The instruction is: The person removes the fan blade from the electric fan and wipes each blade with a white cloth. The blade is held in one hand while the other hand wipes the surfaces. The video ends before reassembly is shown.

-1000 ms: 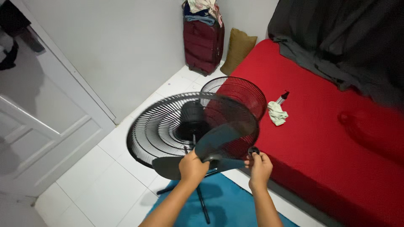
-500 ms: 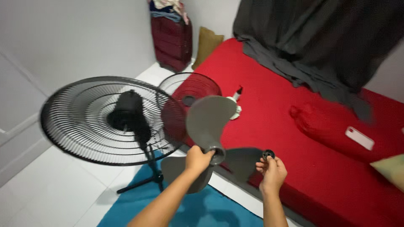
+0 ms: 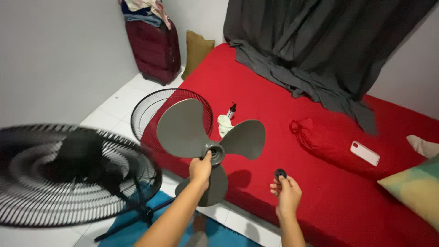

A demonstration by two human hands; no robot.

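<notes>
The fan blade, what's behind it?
Behind the fan blade in the left hand you can see a black grille leaning on the red bed, and a white cloth. The blade covers part of each.

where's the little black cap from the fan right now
In the head view, the small black cap is pinched in the fingers of the right hand, over the near edge of the red bed, right of the grey fan blade.
</notes>
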